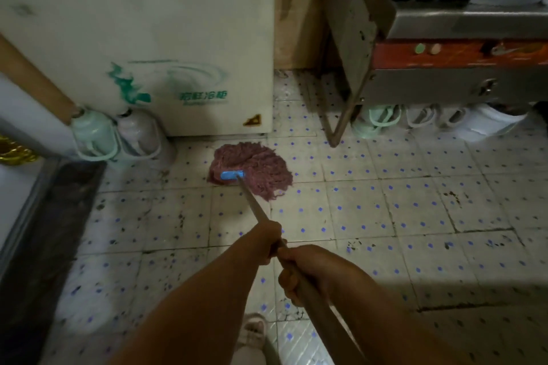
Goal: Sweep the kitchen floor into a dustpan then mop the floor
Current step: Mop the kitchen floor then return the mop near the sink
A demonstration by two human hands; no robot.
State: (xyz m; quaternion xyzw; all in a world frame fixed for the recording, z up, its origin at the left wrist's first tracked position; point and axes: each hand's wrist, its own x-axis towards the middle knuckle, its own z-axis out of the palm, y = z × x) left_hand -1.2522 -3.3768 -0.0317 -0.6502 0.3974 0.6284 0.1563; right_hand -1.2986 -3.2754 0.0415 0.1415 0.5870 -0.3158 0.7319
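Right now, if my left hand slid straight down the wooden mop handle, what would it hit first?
Probably the blue plastic clamp on the reddish string mop head; bare handle lies ahead of the left hand.

- The dusky pink string mop head [252, 167] carries a bright blue plastic clamp [232, 175] on a pale brown wooden handle [255, 207].
- The off-white tiled floor [385, 216] is patterned with small blue-violet dots and dark specks.
- The cream chest freezer [142, 50] at far left shows a green swirl logo, green lettering and a yellow-and-black warning triangle.
- 2 jugs [115, 136] beside it are mint green and pale lilac.
- The grey metal counter [444, 83] at far right has an orange-red band.
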